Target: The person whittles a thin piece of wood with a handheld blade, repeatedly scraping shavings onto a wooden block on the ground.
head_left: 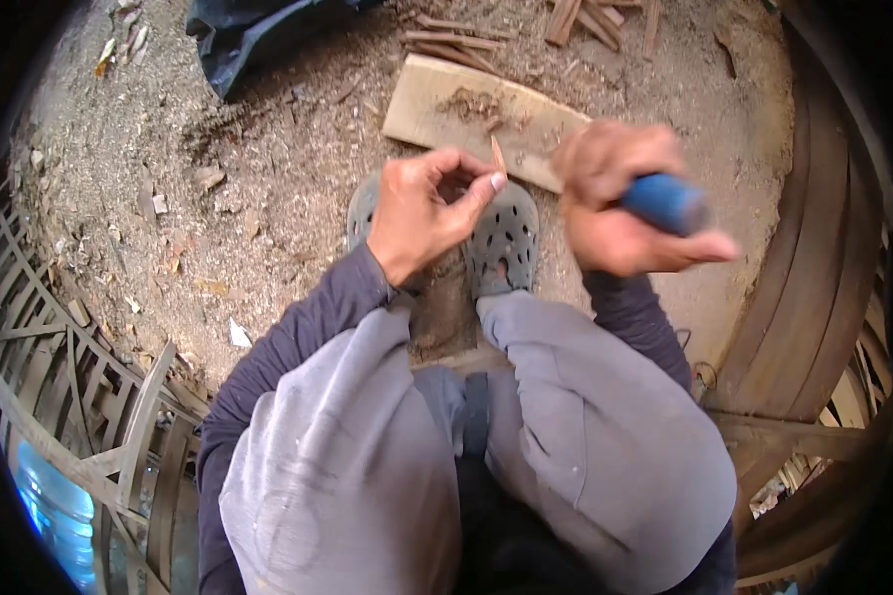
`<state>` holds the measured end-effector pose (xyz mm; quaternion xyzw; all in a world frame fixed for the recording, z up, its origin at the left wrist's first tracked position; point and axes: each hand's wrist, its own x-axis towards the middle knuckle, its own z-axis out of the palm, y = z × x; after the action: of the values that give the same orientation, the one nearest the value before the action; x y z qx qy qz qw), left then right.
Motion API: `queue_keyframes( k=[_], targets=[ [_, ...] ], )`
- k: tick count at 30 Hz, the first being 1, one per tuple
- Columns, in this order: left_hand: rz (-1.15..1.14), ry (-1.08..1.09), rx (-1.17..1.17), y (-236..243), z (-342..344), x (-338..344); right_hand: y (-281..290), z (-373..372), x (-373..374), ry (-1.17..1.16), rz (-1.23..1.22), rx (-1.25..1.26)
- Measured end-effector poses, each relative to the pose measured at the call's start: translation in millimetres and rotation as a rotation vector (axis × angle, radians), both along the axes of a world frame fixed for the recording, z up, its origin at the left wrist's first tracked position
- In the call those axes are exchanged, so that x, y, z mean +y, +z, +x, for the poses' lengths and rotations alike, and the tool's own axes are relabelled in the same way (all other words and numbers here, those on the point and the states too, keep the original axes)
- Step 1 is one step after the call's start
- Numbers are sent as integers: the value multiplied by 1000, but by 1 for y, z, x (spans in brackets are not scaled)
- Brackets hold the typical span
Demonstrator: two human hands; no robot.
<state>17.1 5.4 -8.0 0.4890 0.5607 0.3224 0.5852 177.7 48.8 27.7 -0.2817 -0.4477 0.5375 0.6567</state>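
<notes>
My left hand [432, 203] is closed, pinching a thin pointed sliver of wood [499, 155] between thumb and fingertips, its tip standing up. To its right, my right hand [615, 198] is wrapped round a thick blue handle [663, 202], its thumb stretched out to the right. Motion smears this hand, and whatever the handle belongs to does not show. Just beyond both hands a pale wooden board [422, 104] lies on the ground, with a small heap of brown shavings [474, 104] on it.
Split wood sticks [454, 48] lie past the board, with more sticks [590, 22] farther right. A dark plastic sheet [248, 40] is at the far left. Grey clogs [504, 233] are on my feet. Slatted wood [119, 387] curves along the left, dark planks [809, 238] the right.
</notes>
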Motion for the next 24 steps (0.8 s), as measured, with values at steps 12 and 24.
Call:
queue_keyframes(
  k=[12,24],
  targets=[
    [181,-93,133,3,-7,-2,29,2,16,65,-128,64],
    [197,-76,113,2,-1,1,70,15,33,207,12,32]
  ],
)
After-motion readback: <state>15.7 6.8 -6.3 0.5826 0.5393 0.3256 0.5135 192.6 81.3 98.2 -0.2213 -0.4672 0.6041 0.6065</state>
